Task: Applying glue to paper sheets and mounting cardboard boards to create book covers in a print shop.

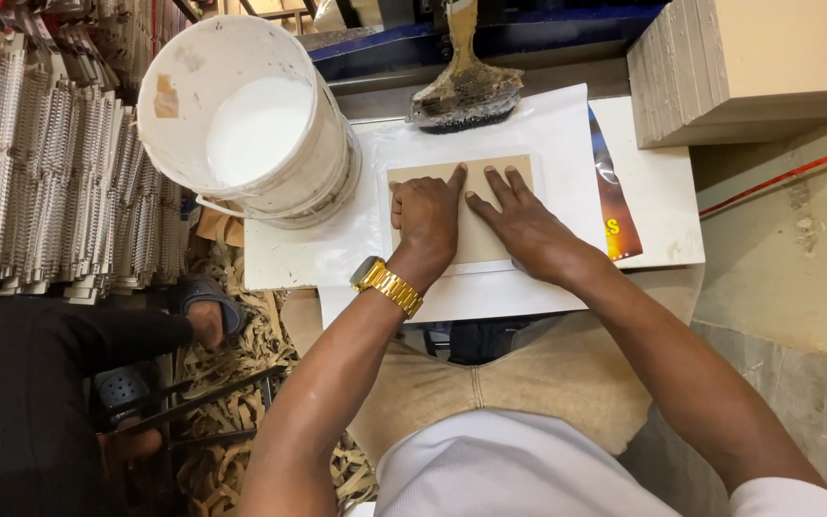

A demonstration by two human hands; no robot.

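Both hands press flat on a tan cardboard panel (471, 225) lying on a white sheet (547, 134) near the middle of the small worktop. From the head view, the left hand (425, 218) has its fingers mostly curled with the forefinger stretched out along the panel's upper edge; a gold wristwatch (387, 285) sits on that wrist. The right hand (521, 222) lies open, fingers spread on the panel, gripping nothing.

At the worktop's far left corner a white bucket (310, 177) stands partly over the edge, holding white liquid (256, 129). A wide, crusted brush (466, 96) rests at the far edge, bristles on the white sheet. A dark printed strip (613, 196) shows just right of the sheet. A stack of tan boards (748, 62) sits at the far right corner, cut off by the frame.

Left of the worktop hang rows of wire binding coils (59, 163); tan paper trimmings (241, 345) litter the floor. Another person's foot in a sandal (208, 311) shows there, the rest of them dark and hard to make out.
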